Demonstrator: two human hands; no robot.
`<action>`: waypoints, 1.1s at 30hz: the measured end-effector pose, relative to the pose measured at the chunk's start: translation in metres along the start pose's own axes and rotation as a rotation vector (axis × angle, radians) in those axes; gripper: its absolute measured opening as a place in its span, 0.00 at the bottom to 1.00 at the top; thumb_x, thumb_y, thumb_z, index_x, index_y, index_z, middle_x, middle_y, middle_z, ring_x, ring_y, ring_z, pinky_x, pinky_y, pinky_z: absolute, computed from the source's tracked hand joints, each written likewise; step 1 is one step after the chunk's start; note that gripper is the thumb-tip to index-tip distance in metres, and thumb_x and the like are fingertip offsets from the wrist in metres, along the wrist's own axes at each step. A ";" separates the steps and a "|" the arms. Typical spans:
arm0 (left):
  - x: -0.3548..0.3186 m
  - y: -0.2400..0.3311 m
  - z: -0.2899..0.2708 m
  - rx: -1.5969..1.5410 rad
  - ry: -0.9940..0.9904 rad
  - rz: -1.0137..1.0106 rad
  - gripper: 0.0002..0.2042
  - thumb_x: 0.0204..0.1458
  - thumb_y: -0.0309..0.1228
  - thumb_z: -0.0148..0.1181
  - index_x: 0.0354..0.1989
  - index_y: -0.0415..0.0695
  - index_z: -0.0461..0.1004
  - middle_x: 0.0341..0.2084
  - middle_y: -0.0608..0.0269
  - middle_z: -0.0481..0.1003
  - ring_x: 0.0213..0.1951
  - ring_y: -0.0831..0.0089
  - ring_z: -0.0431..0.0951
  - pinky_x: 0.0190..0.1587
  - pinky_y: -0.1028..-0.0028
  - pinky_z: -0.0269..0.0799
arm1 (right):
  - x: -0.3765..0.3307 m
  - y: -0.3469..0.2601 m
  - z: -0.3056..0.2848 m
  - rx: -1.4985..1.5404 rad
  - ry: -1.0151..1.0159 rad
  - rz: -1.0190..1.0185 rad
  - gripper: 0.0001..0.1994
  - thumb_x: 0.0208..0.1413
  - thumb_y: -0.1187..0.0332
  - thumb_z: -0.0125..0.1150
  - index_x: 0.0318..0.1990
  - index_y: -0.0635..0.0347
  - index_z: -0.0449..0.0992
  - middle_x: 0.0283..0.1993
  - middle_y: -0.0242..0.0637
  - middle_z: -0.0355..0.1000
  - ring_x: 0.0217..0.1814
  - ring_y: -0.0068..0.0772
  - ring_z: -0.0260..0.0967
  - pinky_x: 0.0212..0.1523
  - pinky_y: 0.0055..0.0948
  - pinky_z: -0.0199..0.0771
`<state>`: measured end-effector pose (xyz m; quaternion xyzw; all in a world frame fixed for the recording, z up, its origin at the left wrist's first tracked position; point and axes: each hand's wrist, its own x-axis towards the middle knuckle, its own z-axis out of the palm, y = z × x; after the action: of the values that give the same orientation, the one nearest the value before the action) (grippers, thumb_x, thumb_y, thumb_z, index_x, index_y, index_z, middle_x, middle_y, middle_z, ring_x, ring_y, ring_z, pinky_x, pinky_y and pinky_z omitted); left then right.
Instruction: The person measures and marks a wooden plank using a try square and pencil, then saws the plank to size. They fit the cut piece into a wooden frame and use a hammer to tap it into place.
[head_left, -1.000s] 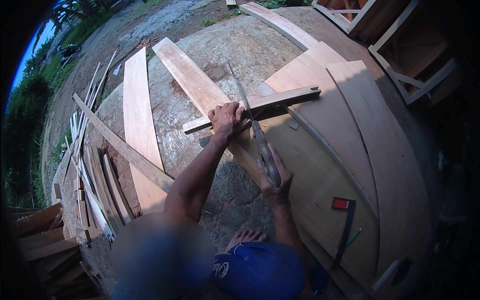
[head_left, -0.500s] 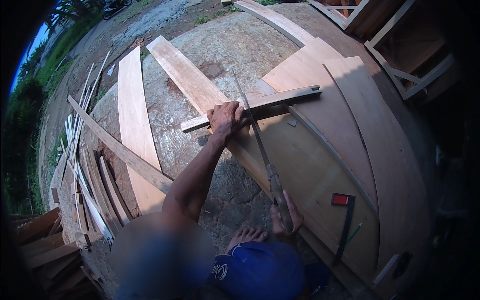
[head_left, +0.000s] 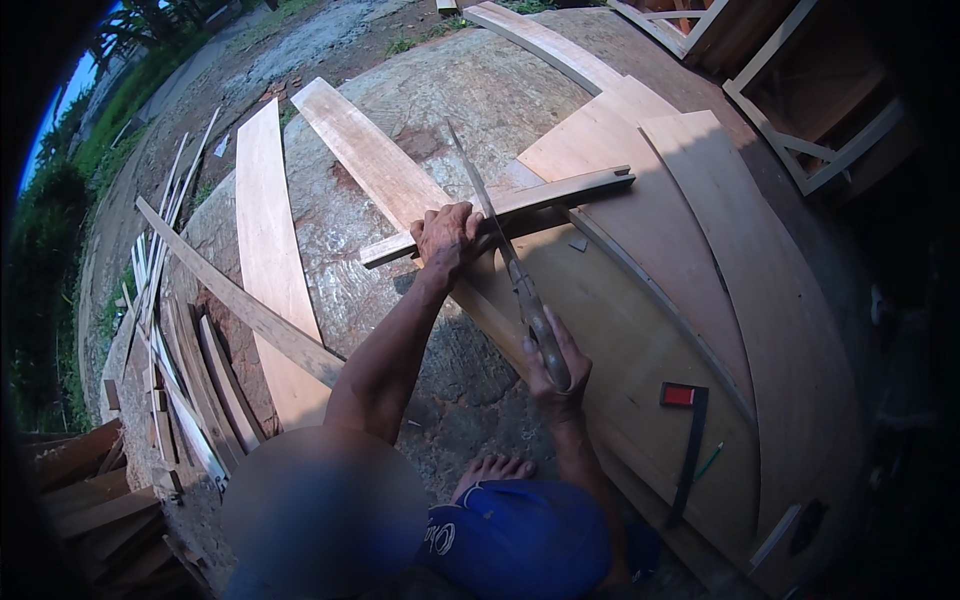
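1. Left hand [head_left: 447, 238]: palm down on the stick [head_left: 560, 193], fingers bent and clamped over it; thumb placement cannot be told.
2. Right hand [head_left: 556, 372]: fingers wrapped around the handle of the saw [head_left: 519, 280], close to the thigh side of the work.
3. Saw: blade points away from the person and a little left, crossing the stick just right of the left hand. Depth of any cut cannot be told; the hand hides part of the crossing.
4. Stick: lies crosswise over the plank [head_left: 365, 145], left end jutting past it, right end reaching over the boards on the right. Notch visible at the right end.
5. Panel [head_left: 620, 310]: yellowish, flat, right of the plank and partly under the stick. A small grey chip [head_left: 579, 244] rests on it near the stick.
6. Square [head_left: 688, 450]: black with a red patch at its head, lying on the panel, right of the right hand. Green pencil [head_left: 710, 461] just beside it.
7. Right side: long pale board [head_left: 765, 300] along the panel; wooden frames [head_left: 800, 120] beyond, partly in shadow.
8. Left side: another pale board [head_left: 272, 220] on the ground, a dark slat [head_left: 240, 290] over it, thin strips [head_left: 155, 265] farther left.
9. Bare foot [head_left: 495, 470]: on the ground, between the forearms.
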<state>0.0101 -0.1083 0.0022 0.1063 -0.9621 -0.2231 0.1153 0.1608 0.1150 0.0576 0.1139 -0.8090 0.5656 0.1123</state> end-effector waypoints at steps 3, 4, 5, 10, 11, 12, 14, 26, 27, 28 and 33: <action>0.004 0.000 0.000 0.026 0.028 0.020 0.15 0.61 0.50 0.55 0.45 0.55 0.79 0.45 0.65 0.80 0.49 0.60 0.75 0.56 0.54 0.56 | 0.020 0.010 0.024 0.026 0.026 -0.014 0.25 0.59 0.69 0.65 0.62 0.70 0.72 0.54 0.56 0.77 0.53 0.49 0.80 0.54 0.39 0.78; -0.001 -0.004 0.004 0.028 0.047 0.026 0.15 0.61 0.50 0.55 0.45 0.55 0.79 0.44 0.65 0.80 0.49 0.60 0.75 0.56 0.54 0.56 | 0.013 0.018 0.027 0.010 0.038 -0.029 0.25 0.58 0.69 0.65 0.62 0.70 0.72 0.54 0.56 0.78 0.54 0.48 0.80 0.55 0.39 0.78; -0.005 -0.006 0.003 0.008 0.034 0.014 0.16 0.60 0.49 0.55 0.46 0.54 0.80 0.44 0.64 0.80 0.49 0.60 0.75 0.57 0.54 0.56 | 0.004 0.023 0.028 0.050 0.038 -0.020 0.25 0.59 0.69 0.65 0.63 0.70 0.71 0.55 0.56 0.77 0.56 0.48 0.79 0.55 0.39 0.78; -0.013 -0.007 -0.004 0.017 0.117 -0.063 0.15 0.59 0.46 0.59 0.47 0.52 0.80 0.42 0.61 0.80 0.48 0.60 0.75 0.57 0.55 0.55 | 0.016 0.020 0.026 0.038 -0.006 -0.064 0.24 0.57 0.70 0.67 0.61 0.66 0.74 0.50 0.56 0.80 0.49 0.47 0.83 0.47 0.36 0.82; -0.023 -0.017 -0.004 0.018 0.183 -0.114 0.14 0.59 0.46 0.59 0.46 0.52 0.80 0.42 0.60 0.80 0.48 0.59 0.75 0.57 0.55 0.55 | 0.021 0.017 0.026 0.052 -0.051 -0.093 0.23 0.57 0.70 0.67 0.61 0.66 0.75 0.49 0.55 0.80 0.47 0.46 0.83 0.46 0.35 0.82; -0.033 -0.029 -0.005 0.020 0.249 -0.165 0.14 0.59 0.46 0.59 0.46 0.52 0.80 0.42 0.60 0.80 0.48 0.59 0.75 0.57 0.56 0.55 | 0.026 0.014 0.027 0.067 -0.098 -0.122 0.23 0.57 0.70 0.67 0.60 0.66 0.75 0.47 0.54 0.81 0.46 0.45 0.83 0.45 0.34 0.82; -0.040 -0.039 -0.016 0.037 0.225 -0.232 0.15 0.60 0.46 0.58 0.48 0.52 0.79 0.41 0.59 0.80 0.49 0.58 0.76 0.56 0.55 0.57 | 0.038 0.014 0.025 0.094 -0.164 -0.132 0.22 0.57 0.71 0.67 0.59 0.66 0.75 0.46 0.53 0.81 0.46 0.44 0.84 0.44 0.34 0.82; -0.040 -0.068 -0.053 -0.011 -0.187 -0.164 0.19 0.65 0.46 0.54 0.48 0.41 0.75 0.42 0.47 0.76 0.48 0.46 0.76 0.50 0.53 0.73 | 0.064 0.032 -0.002 0.100 -0.369 -0.047 0.23 0.55 0.72 0.68 0.59 0.68 0.75 0.46 0.50 0.82 0.45 0.38 0.83 0.46 0.32 0.81; -0.049 -0.064 -0.053 -0.006 -0.120 -0.176 0.18 0.65 0.45 0.55 0.47 0.41 0.75 0.40 0.47 0.75 0.46 0.46 0.77 0.48 0.52 0.73 | 0.077 0.029 -0.006 0.081 -0.406 -0.088 0.23 0.55 0.71 0.68 0.59 0.68 0.75 0.46 0.50 0.82 0.45 0.39 0.83 0.46 0.32 0.81; -0.054 -0.058 -0.051 -0.026 -0.111 -0.189 0.17 0.65 0.44 0.55 0.46 0.41 0.75 0.39 0.47 0.75 0.45 0.46 0.77 0.47 0.52 0.73 | 0.091 0.028 -0.011 0.058 -0.439 -0.129 0.23 0.55 0.71 0.68 0.59 0.68 0.75 0.45 0.50 0.82 0.45 0.40 0.83 0.45 0.33 0.81; -0.058 -0.059 -0.059 -0.092 -0.214 -0.299 0.19 0.65 0.44 0.55 0.49 0.38 0.74 0.36 0.47 0.77 0.40 0.52 0.79 0.43 0.57 0.72 | 0.119 0.033 -0.017 0.120 -0.567 -0.097 0.24 0.54 0.71 0.69 0.59 0.66 0.76 0.46 0.49 0.82 0.43 0.41 0.83 0.43 0.34 0.83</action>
<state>0.0900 -0.1695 0.0170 0.2183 -0.9311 -0.2916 -0.0174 0.0380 0.1353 0.0707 0.3120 -0.7670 0.5519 -0.0982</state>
